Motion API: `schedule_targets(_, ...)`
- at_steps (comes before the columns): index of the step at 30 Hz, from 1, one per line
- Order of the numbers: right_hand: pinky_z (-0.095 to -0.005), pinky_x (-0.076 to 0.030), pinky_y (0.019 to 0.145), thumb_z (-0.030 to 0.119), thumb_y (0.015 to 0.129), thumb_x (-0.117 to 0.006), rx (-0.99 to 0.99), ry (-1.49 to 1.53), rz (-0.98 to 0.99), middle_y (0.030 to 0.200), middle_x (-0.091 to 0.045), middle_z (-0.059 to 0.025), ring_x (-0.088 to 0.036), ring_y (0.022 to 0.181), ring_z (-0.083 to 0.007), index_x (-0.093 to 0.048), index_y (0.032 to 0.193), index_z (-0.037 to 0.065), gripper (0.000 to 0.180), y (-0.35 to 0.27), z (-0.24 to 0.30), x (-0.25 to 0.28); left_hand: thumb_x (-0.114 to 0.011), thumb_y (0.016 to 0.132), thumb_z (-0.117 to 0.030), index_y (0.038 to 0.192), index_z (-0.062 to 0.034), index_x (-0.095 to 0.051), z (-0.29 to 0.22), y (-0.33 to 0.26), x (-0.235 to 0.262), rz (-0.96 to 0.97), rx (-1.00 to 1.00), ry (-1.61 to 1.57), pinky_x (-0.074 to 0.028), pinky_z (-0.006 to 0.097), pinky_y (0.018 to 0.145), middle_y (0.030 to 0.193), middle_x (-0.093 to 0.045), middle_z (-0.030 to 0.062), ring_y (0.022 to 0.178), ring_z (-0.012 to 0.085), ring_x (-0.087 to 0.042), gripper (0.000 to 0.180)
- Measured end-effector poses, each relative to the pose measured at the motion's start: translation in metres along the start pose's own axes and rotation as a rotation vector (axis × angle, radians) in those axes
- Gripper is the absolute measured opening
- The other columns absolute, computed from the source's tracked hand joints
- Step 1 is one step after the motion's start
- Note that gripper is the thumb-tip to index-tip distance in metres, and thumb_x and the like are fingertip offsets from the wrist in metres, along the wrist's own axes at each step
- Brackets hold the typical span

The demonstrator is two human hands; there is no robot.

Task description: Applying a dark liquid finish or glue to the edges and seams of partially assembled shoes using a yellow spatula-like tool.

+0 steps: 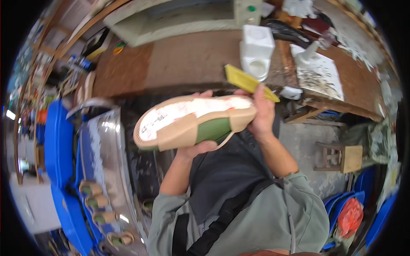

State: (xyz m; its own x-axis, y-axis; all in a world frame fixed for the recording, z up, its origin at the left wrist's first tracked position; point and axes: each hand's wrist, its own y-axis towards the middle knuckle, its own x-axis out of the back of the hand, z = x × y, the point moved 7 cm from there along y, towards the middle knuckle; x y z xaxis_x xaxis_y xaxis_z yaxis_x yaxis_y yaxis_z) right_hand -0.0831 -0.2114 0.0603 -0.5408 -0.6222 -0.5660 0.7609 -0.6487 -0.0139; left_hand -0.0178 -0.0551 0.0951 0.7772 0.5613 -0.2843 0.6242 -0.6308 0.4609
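Observation:
A tan and green shoe (pixel 192 121) lies sole-up in front of my chest, its pale sole smeared white. My left hand (pixel 200 148) grips it from below, thumb on the green side panel, fingertips showing over the top edge. My right hand (pixel 262 113) steadies the heel end and also holds a yellow flat brush handle (pixel 247 82) that sticks up to the left over the sole.
A brown workbench (pixel 188 59) spans the back with a white plastic container (pixel 256 51), a stained white board (pixel 322 74) and a grey-green machine (pixel 179 17). At left, a blue rack (pixel 60 145) carries several similar shoes (pixel 96 200). A wooden stool (pixel 341 155) stands at right.

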Motion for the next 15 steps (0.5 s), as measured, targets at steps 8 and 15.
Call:
schedule_targets(8, -0.0218, -0.043, 0.066, 0.012, 0.086, -0.061, 0.804, -0.765, -0.219, 0.082, -0.062, -0.0046, -0.054, 0.073, -0.0088, -0.066, 0.096, -0.001, 0.017, 0.111, 0.087, 0.067, -0.069, 0.072, -0.030, 0.133, -0.0027, -0.033, 0.049, 0.043, 0.007, -0.032, -0.112, 0.607, -0.031, 0.041, 0.103, 0.129, -0.041, 0.0158, 0.122, 0.0287, -0.038, 0.076)
schedule_targets(15, -0.0229, -0.043, 0.059, 0.011, 0.084, -0.064, 0.124, -0.795, -0.152, 0.081, -0.063, -0.0039, -0.054, 0.068, -0.0084, -0.066, 0.096, -0.002, 0.018, 0.109, 0.065, 0.103, -0.071, 0.067, -0.023, 0.128, -0.0023, -0.034, 0.091, 0.055, 0.010, -0.177, -0.033, 1.087, -0.036, 0.035, 0.100, 0.119, -0.048, 0.0136, 0.112, 0.0278, -0.047, 0.074)
